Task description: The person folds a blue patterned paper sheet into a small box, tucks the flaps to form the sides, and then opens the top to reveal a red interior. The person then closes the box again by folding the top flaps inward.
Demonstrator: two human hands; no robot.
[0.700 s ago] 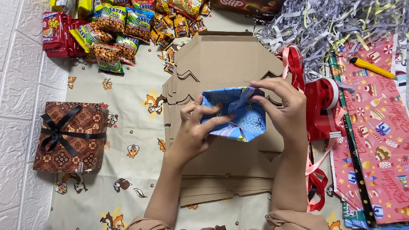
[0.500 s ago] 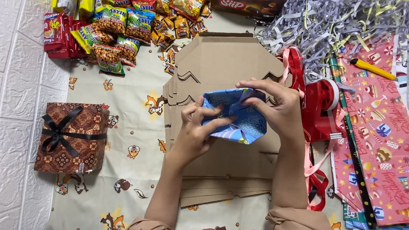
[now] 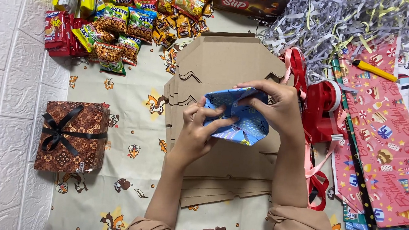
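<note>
A blue patterned paper piece (image 3: 237, 118) is held above the stack of flat cardboard sheets (image 3: 226, 69), pinched between thumb and fingers of the left hand (image 3: 198, 136) and gripped by the right hand (image 3: 276, 107).

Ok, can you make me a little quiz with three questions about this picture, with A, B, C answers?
1. Where is the brown gift box with the black ribbon?
A. left of the cardboard stack
B. on the shredded paper
C. in the hands

2. What colour is the paper in the hands?
A. green
B. blue
C. white

3. How are the hands on the paper?
A. both grip it
B. only one touches it
C. neither touches it

Answers: A, the brown gift box lies left of the cardboard stack; B, the paper is blue with small marks; A, the left hand and right hand both pinch it.
</note>
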